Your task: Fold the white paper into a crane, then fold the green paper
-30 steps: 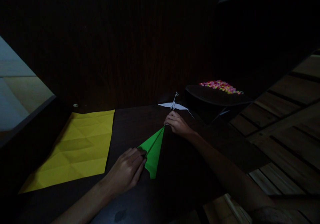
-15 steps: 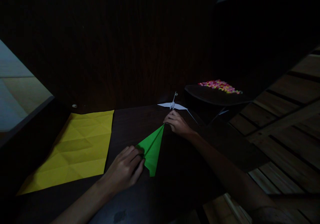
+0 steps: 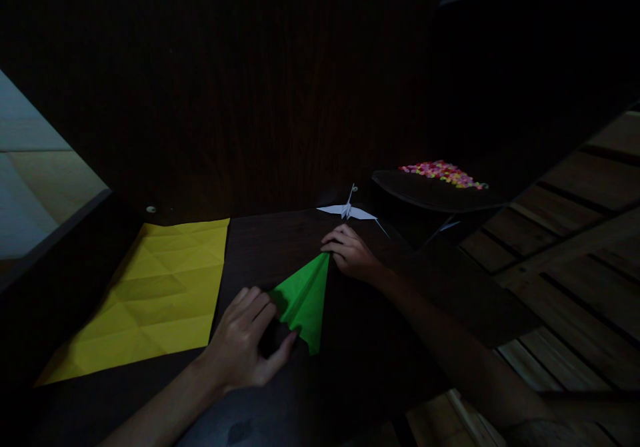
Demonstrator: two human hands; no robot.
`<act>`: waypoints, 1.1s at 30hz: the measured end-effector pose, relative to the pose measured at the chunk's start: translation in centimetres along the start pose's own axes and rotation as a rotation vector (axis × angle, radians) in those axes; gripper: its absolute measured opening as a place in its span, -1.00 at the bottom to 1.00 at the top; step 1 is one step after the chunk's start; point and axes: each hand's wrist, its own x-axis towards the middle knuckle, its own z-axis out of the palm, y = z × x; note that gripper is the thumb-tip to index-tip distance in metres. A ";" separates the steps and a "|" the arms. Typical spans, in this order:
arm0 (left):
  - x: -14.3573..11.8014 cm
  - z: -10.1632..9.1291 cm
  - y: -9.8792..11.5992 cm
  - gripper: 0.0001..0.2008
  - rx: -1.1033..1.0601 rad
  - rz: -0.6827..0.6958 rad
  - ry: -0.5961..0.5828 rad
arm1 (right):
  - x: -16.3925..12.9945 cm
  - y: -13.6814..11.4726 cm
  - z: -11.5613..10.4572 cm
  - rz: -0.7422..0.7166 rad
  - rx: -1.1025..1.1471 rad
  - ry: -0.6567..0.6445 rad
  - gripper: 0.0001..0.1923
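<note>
While you look down at the dark table (image 3: 260,234), the scene reads like this:
Left fingers: your left hand (image 3: 245,344) has its fingers spread loosely, the fingertips resting on the wide near end of the green folded paper (image 3: 304,295) and the thumb stretched toward the lower edge; nothing is gripped.
Right fingers: your right hand (image 3: 350,254) curls its fingers down and pins the narrow point of the green paper against the table.
Green paper: a long kite-like shape, lying flat between both hands, its tip pointing to 1 o'clock.
Yellow sheet (image 3: 160,294): creased, lying flat at 9 o'clock from the left hand, apart from the green paper.
White paper crane (image 3: 349,210): standing at 12 o'clock just beyond the right hand.
Colourful small pieces (image 3: 443,172): heaped on a dark raised surface at 2 o'clock, well apart.
</note>
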 end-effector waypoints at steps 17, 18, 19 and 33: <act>-0.3 1.3 -0.1 -0.73 0.111 -0.112 -0.163 | 0.2 -0.6 -1.3 0.033 0.098 -0.263 -0.83; -0.4 1.4 -0.2 -0.76 0.113 -0.116 -0.172 | 0.2 -0.6 -1.2 0.036 0.096 -0.273 -0.83; -0.4 1.4 -0.2 -0.79 0.112 -0.119 -0.182 | 0.2 -0.5 -1.1 0.035 0.094 -0.277 -0.83; -0.2 1.4 -1.4 -0.84 0.050 -0.126 -0.148 | 0.0 -0.5 0.2 -0.049 -0.057 -0.198 -0.84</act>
